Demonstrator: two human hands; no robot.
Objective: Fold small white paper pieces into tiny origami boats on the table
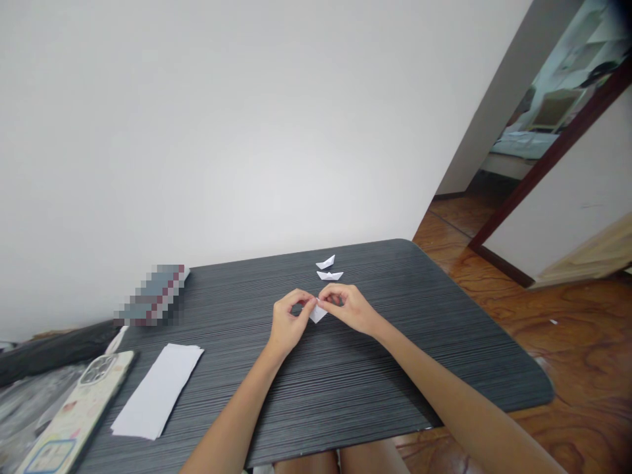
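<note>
A small folded piece of white paper is pinched between both hands over the middle of the dark table. My left hand grips its left side between thumb and forefinger. On its right side, the thumb and fingertips of my right hand hold the top edge. The paper's lower part comes to a point facing me; its top is hidden by the fingers. Just beyond the hands lie two folded white paper boats, the nearer boat and the farther boat.
A stack of white paper sheets lies at the left of the dark table. Beside it is a phone in a patterned case. A blurred-out book-like object sits at the back left, against the white wall.
</note>
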